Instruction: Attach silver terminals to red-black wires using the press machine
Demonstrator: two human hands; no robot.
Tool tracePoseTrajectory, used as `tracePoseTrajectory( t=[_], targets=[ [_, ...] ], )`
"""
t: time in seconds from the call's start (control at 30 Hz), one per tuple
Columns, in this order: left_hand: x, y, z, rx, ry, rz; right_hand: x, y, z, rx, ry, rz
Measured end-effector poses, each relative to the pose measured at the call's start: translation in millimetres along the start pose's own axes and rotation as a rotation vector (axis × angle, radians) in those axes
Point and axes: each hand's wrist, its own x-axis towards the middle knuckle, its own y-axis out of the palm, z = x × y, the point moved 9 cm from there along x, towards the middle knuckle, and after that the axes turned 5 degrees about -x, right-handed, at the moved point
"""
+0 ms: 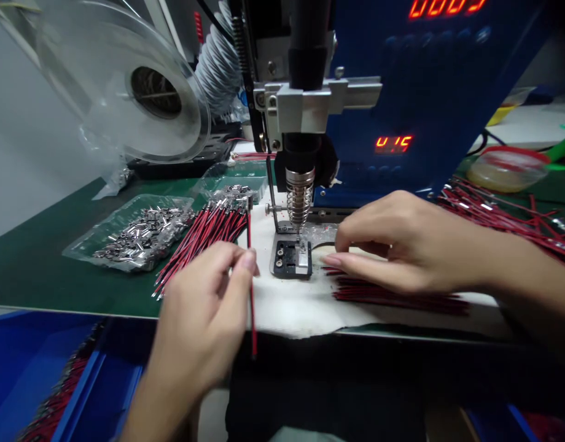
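My left hand (209, 307) pinches a thin red-and-black wire (252, 313) between thumb and forefinger. The wire stands nearly upright, with a small metal part (250, 204) at its top and its lower end hanging past the table edge. My right hand (402, 245) hovers low over a bundle of red-and-black wires (397, 299), thumb stretched out and fingers bent, with a small gap between the thumb and forefinger tips. Wire ends show just below that thumb. Between the hands sits a black fixture (286, 259) with a metal block, under the machine's spring-wrapped tip (300, 196).
A blue machine housing (393, 178) with red digits rises behind. Left are a clear tray of metal parts (144, 236), a pile of wires (204, 239) and a large clear reel (112, 80). More wires (508, 215) lie right; blue bins (80, 387) are below the table edge.
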Motion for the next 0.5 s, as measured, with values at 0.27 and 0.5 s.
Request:
tracePoseTrajectory(
  t=[0.27,0.5],
  targets=[
    [55,-22.4,38,0.779,-0.097,0.284,-7,12,-19,-0.084,0.093,0.245],
    [58,-19.7,45,0.842,-0.102,0.272,-14,22,-28,-0.087,0.163,0.368]
  ],
)
